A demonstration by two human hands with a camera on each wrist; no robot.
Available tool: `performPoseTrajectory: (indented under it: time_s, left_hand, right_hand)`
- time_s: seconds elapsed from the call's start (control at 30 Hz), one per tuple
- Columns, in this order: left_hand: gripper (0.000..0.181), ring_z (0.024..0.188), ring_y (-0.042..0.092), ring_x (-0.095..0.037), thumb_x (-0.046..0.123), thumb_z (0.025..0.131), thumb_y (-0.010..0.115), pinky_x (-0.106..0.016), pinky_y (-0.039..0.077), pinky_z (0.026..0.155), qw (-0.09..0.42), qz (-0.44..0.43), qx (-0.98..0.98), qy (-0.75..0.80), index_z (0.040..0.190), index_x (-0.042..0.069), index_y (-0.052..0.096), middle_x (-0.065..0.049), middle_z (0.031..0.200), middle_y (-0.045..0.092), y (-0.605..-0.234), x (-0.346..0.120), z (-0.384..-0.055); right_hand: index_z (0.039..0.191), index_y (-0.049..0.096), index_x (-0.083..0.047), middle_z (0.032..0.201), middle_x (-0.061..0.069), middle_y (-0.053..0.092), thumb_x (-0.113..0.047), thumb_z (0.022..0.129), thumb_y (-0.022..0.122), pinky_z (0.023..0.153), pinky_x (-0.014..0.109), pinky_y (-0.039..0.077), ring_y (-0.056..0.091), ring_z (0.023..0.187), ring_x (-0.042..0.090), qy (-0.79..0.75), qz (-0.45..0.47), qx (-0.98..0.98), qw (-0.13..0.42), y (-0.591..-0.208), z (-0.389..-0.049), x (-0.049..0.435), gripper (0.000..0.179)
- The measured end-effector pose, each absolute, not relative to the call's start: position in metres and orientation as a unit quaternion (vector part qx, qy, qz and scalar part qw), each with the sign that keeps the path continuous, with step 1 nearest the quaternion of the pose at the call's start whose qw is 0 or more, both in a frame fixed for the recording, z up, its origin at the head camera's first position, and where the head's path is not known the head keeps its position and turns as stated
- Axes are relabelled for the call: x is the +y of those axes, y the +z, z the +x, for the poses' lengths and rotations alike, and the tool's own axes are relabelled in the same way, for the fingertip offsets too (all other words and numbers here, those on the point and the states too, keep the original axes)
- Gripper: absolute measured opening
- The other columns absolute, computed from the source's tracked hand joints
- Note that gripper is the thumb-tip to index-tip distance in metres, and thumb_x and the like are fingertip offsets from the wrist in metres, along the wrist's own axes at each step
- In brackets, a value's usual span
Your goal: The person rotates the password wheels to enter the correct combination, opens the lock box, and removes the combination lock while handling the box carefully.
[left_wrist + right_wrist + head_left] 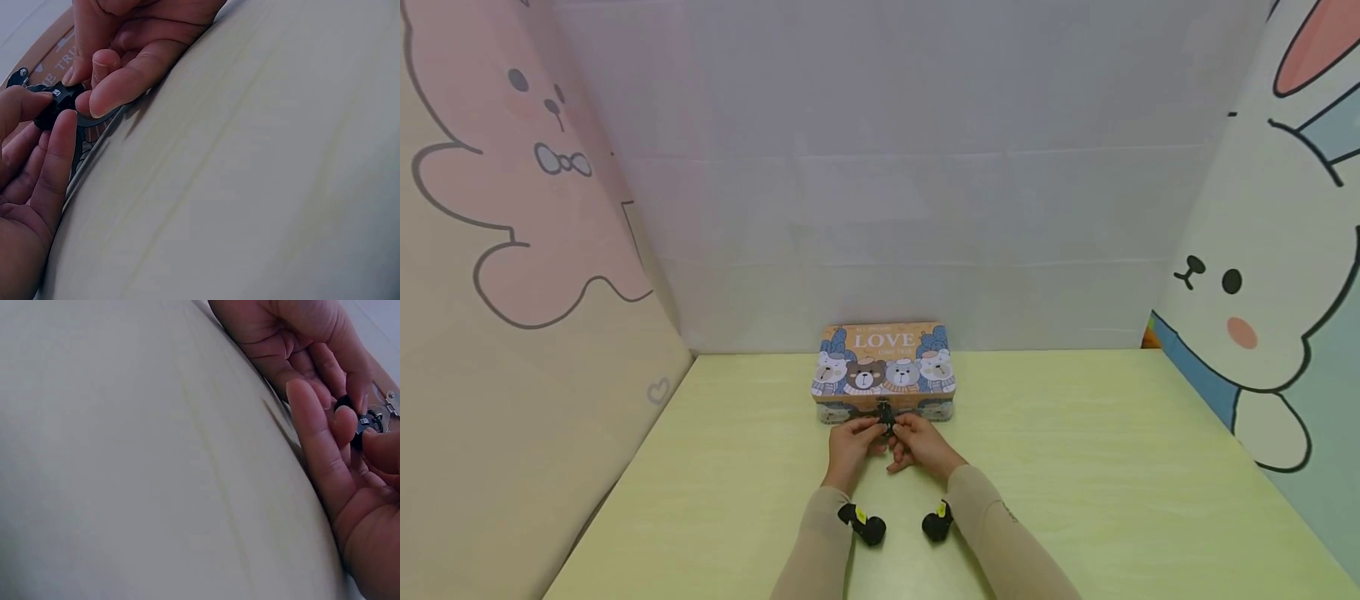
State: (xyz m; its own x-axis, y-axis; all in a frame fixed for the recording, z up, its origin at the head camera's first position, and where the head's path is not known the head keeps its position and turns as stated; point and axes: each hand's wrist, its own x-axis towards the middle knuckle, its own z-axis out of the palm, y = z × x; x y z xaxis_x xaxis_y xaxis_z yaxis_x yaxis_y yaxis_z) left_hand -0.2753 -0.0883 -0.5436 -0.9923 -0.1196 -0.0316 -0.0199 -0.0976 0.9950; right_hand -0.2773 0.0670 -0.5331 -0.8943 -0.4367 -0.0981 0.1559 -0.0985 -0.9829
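A small black padlock [887, 420] hangs at the front latch of a tin box [883, 367] printed with bears and the word LOVE. In the right wrist view the metal latch [392, 403] shows beside the padlock [362, 424], and a small white mark is visible on the dark body. My left hand [852, 446] pinches the padlock from the left between thumb and fingers. From the right, my right hand [925, 446] pinches it too, fingertips close to those of the left. The fingers cover much of the padlock.
The box lies lid shut on a pale yellow-green table [1075, 458], near the back wall [887, 183]. Side panels with cartoon rabbits flank the table. Black wrist cameras [871, 530] sit at both sleeves, low over the tabletop.
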Motion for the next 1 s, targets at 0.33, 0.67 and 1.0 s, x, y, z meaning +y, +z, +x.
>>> performPoseTrajectory:
  time_s: [0.33,0.67,1.0]
  left_hand:
    - [0.024,0.057,0.067,-0.011,-0.002,0.087,0.071,-0.025,0.06,0.059,0.021,0.048,-0.675,-0.736,0.106,-0.016,0.068,-0.016,0.094,0.072,-0.5435,-0.09,-0.274]
    - [0.032,0.068,0.067,-0.013,-0.011,0.083,0.069,-0.029,0.061,0.061,0.016,0.028,-0.649,-0.761,0.114,-0.017,0.063,-0.019,0.096,0.071,-0.5398,-0.0903,-0.2715]
    - [0.03,0.066,0.067,-0.013,-0.011,0.083,0.07,-0.028,0.061,0.059,0.019,0.037,-0.649,-0.759,0.112,-0.017,0.064,-0.021,0.097,0.071,-0.5397,-0.089,-0.2725]
  right_hand:
    - [0.113,0.046,0.01,0.089,0.012,0.053,-0.004,0.108,0.034,0.062,0.037,0.062,0.052,0.058,0.012,-0.729,-0.102,0.648,0.195,-0.5356,-0.2765,0.0663,0.019]
    - [0.115,0.047,0.011,0.09,0.012,0.055,-0.004,0.107,0.035,0.062,0.037,0.062,0.052,0.058,0.012,-0.73,-0.087,0.651,0.19,-0.5354,-0.2765,0.0648,0.021]
    - [0.114,0.048,0.01,0.09,0.013,0.055,-0.004,0.107,0.037,0.063,0.037,0.063,0.052,0.059,0.012,-0.731,-0.079,0.652,0.185,-0.5364,-0.2784,0.0642,0.019]
